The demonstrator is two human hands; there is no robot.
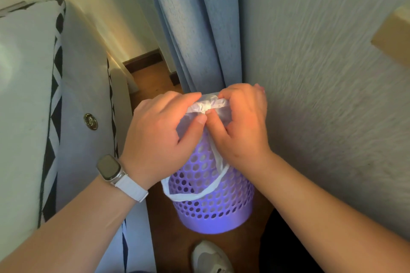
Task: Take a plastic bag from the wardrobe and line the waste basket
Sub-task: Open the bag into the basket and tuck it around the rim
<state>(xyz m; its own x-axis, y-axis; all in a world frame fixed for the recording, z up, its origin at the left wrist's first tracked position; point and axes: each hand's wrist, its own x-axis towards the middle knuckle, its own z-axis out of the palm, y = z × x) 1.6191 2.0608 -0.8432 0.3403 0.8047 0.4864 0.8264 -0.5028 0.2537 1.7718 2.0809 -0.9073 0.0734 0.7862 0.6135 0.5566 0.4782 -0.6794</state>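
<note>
Head view, looking down: a thin white bag (208, 104) is bunched into a crumpled knot of film at the top of a purple perforated basket (210, 213), on its far side. The bag's white hem is seen looped round the outside of the basket's near wall, partway down, so the mouth appears to be turned over the rim there.

The bunched film is pinched from both sides. The left hand (159, 135) is curled over it, thumb and fingers closed on the plastic. The right hand (244, 126) is closed on it as well, and the two thumbs nearly meet. A watch (109, 168) on a white strap is worn on the left wrist.

The basket is stood on a narrow strip of wooden floor (164, 217), between a mattress (26, 95) at the left and a textured wall (321, 73) at the right. A blue curtain (199, 29) hangs just behind it. A grey shoe (208, 257) is seen at the near edge of the floor.

No wardrobe is in sight. The task is judged to be near its end: the bag is fetched and fitted. What seems left is to take up the slack at the far rim and let go.
</note>
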